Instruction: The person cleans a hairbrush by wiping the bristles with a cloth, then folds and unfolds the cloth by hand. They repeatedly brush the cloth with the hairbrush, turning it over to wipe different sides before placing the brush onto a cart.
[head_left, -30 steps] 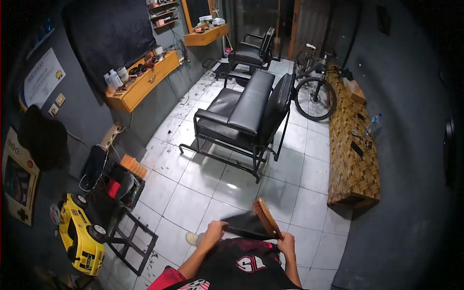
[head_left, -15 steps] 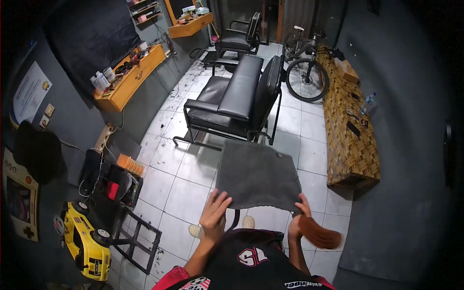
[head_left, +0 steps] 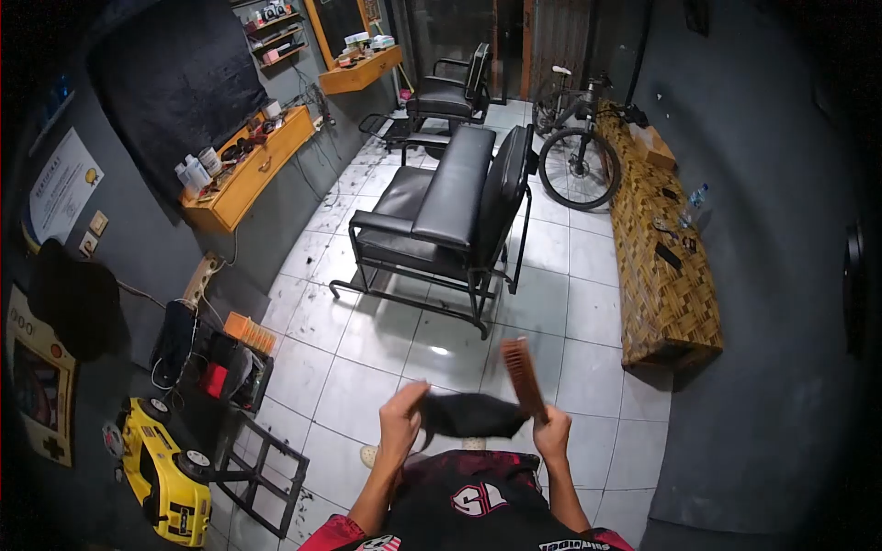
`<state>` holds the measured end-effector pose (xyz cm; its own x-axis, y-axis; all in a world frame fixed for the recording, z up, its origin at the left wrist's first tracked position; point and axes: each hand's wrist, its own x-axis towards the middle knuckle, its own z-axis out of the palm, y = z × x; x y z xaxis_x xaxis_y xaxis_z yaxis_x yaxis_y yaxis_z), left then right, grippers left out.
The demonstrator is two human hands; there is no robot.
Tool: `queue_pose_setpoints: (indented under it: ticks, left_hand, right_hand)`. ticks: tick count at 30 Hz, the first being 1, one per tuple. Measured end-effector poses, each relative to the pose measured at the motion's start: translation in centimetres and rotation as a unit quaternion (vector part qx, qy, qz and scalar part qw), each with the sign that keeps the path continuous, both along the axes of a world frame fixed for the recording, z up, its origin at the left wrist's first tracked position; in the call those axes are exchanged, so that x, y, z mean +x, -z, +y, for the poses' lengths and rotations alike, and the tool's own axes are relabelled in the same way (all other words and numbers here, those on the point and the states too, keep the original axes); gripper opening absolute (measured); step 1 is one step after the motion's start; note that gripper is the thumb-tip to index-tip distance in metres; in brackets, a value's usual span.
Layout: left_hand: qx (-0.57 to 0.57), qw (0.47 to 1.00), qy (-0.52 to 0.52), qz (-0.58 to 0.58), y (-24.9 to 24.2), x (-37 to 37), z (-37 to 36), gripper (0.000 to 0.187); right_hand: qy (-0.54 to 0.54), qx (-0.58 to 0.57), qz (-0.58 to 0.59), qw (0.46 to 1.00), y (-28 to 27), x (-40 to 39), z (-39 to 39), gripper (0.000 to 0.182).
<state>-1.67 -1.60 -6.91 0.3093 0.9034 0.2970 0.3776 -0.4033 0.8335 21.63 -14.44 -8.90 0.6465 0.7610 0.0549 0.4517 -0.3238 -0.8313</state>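
A dark cloth (head_left: 473,416) hangs between my hands, low in front of my shirt, foreshortened into a narrow band. My left hand (head_left: 402,415) is closed on its left end. In my right hand (head_left: 552,433) is a brown brush (head_left: 524,378), its bristles upward and to the left, held by its lower end. The cloth's right end meets the same hand. Ahead stands a black barber chair (head_left: 404,230) with a padded black board (head_left: 457,184) laid across its armrests.
A woven bench (head_left: 671,294) runs along the right wall, near a bicycle (head_left: 581,165). At left are a wooden shelf (head_left: 253,174) with bottles, a tool cart (head_left: 241,363), a black metal frame (head_left: 266,468) and a yellow toy car (head_left: 165,468).
The cloth, spread out wide before, is now drawn in closer to my body and seen as a thin band. The brush has swung from pointing down right to standing up.
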Motion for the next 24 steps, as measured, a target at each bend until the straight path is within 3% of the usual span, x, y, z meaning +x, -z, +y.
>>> queue_pose_setpoints:
  ticks: [2, 3, 4, 6, 8, 10, 12, 14, 18, 19, 22, 24]
  left_hand:
    - [0.156, 0.987, -0.027, -0.001, -4.5, 1.5, 0.2, 0.037]
    - [0.192, 0.979, -0.06, -0.017, -5.5, 1.9, 0.0, 0.031]
    - [0.221, 0.973, -0.07, -0.012, -5.9, 1.8, -0.5, 0.03]
    - [0.284, 0.954, -0.091, -0.005, -6.1, 1.7, -1.5, 0.027]
    - [0.258, 0.965, -0.045, 0.02, -4.1, 1.2, -1.8, 0.032]
    - [0.089, 0.993, 0.065, 0.035, 1.0, -0.1, -1.4, 0.036]
    - [-0.157, 0.959, 0.141, 0.188, 6.5, -3.2, -1.8, 0.038]
    - [-0.15, 0.965, 0.131, 0.173, 7.5, -3.8, -2.5, 0.039]
    - [-0.108, 0.988, 0.071, 0.089, 6.2, -2.4, -2.1, 0.042]
    - [-0.022, 0.994, 0.075, 0.075, 4.8, -1.5, -1.5, 0.044]
    - [0.097, 0.994, 0.035, 0.023, -1.5, 1.4, -1.0, 0.043]
    - [0.199, 0.98, -0.013, -0.018, -3.4, 2.1, -1.1, 0.039]
  right_hand:
    - [-0.018, 0.212, 0.073, 0.974, -0.5, 0.5, 0.4, 0.019]
    - [0.035, 0.25, 0.1, 0.963, -4.2, -0.9, 1.0, 0.025]
    - [0.01, 0.304, -0.008, 0.953, -4.5, -0.4, 0.9, 0.027]
    - [0.031, 0.384, 0.052, 0.921, -2.9, -0.4, 0.3, 0.024]
    - [0.019, 0.343, -0.017, 0.939, -0.4, 0.4, -0.4, 0.02]
    - [-0.029, 0.168, -0.052, 0.984, 3.4, 0.8, -1.5, 0.021]
    - [-0.037, -0.113, 0.023, 0.993, 7.3, 0.6, -3.5, 0.026]
    - [-0.055, -0.197, -0.015, 0.979, 9.2, 0.2, -5.2, 0.028]
    - [-0.035, -0.108, 0.005, 0.993, 10.4, 0.1, -4.6, 0.018]
    - [-0.018, -0.1, -0.001, 0.995, 9.5, 0.2, -3.6, 0.017]
    - [0.013, -0.024, -0.002, 1.0, 6.1, 0.9, -0.7, 0.013]
    - [0.002, 0.175, 0.054, 0.983, 1.7, 0.3, 0.5, 0.014]
